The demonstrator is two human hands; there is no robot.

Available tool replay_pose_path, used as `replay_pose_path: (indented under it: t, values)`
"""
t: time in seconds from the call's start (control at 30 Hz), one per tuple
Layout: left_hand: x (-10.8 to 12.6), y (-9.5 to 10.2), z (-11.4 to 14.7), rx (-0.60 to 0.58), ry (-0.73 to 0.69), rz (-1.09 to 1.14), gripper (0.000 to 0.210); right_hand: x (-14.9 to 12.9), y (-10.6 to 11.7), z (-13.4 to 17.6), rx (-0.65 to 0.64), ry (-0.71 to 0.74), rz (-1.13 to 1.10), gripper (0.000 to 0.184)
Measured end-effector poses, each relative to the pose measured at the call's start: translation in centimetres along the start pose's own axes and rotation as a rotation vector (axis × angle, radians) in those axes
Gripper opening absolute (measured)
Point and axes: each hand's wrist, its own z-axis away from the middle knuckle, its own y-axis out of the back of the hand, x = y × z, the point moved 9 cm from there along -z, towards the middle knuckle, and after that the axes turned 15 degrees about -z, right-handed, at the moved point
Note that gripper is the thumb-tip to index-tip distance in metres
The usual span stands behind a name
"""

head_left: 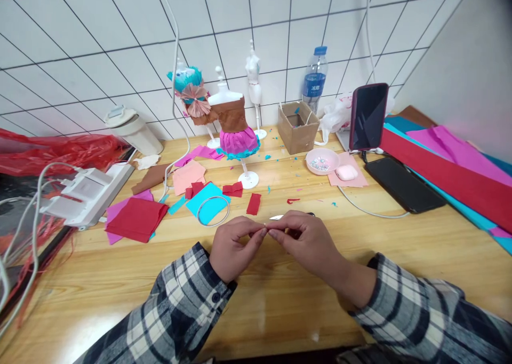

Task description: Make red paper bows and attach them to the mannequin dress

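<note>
My left hand [238, 248] and my right hand [306, 241] meet fingertip to fingertip over the near middle of the table. Both are pinched closed; whatever lies between the tips is too small to name, with only a pale speck showing. Just behind the right fingers a shiny blade tip [276, 217] shows, the rest of that tool being hidden by the hand. Beyond my hands lie a small red paper strip [253, 204], a silvery ring [199, 222] and a turquoise paper square [212, 196]. A dress form [230, 113] wears a brown top and a magenta skirt with turquoise trim.
Two more dress forms [253, 81] stand at the back beside a small cardboard box [298, 134] and a water bottle [314, 78]. A pink bowl [321, 162], an upright phone [368, 117] and a black phone [404, 182] are right. Leftward sit a power strip [102, 196] and red paper [138, 219].
</note>
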Motion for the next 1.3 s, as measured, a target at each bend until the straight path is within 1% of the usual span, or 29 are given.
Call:
replay_pose_path:
  t: [0.17,0.3,0.67,0.77,0.9,1.1,1.3]
  values:
    - [0.5,0.3,0.1,0.016,-0.02,0.008,0.013,-0.5,-0.2,0.1,-0.017,0.035,0.011,0.014]
    - [0.8,0.2,-0.1,0.01,-0.019,-0.004,0.014,-0.4,-0.2,0.1,-0.024,0.04,0.039,0.014]
    - [0.5,-0.2,-0.1,-0.019,0.009,-0.018,0.014,-0.1,0.1,-0.1,-0.021,0.039,0.085,0.012]
    - [0.1,-0.2,-0.1,-0.01,0.038,-0.037,0.014,0.0,-0.1,0.0,-0.036,0.038,0.086,0.013]
    - [-0.2,-0.5,-0.1,-0.028,0.067,-0.081,0.015,0.1,-0.3,0.0,-0.051,0.039,0.106,0.015]
    - [-0.1,-0.7,0.0,-0.039,0.06,-0.083,0.017,-0.2,0.1,-0.1,-0.014,0.061,0.122,0.012]
    - [0.0,-0.6,0.1,-0.033,0.062,-0.113,0.016,-0.3,-0.1,0.0,-0.039,0.081,0.144,0.012]
